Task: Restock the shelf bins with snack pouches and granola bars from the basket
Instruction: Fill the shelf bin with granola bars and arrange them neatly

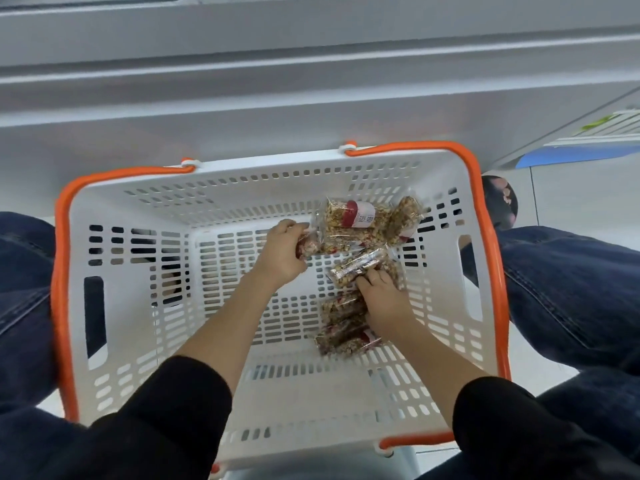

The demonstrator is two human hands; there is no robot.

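A white slotted basket (138, 299) with orange handles stands between my knees, below the head camera. Several clear-wrapped granola bars lie on its right side. My left hand (282, 252) grips the end of a bar from the far cluster of granola bars (363, 223), some with red labels. My right hand (384, 303) reaches down into the nearer pile of granola bars (341, 327), its fingers curled on a wrapped bar (360, 268) that lies just beyond it. No snack pouches can be told apart from the bars.
Grey shelf boards (311, 84) run across the top of the view, right behind the basket. My jeans-clad legs (568, 292) flank the basket. A shoe (500, 199) shows at the right, and a blue and white object (588, 147) lies on the floor beyond it.
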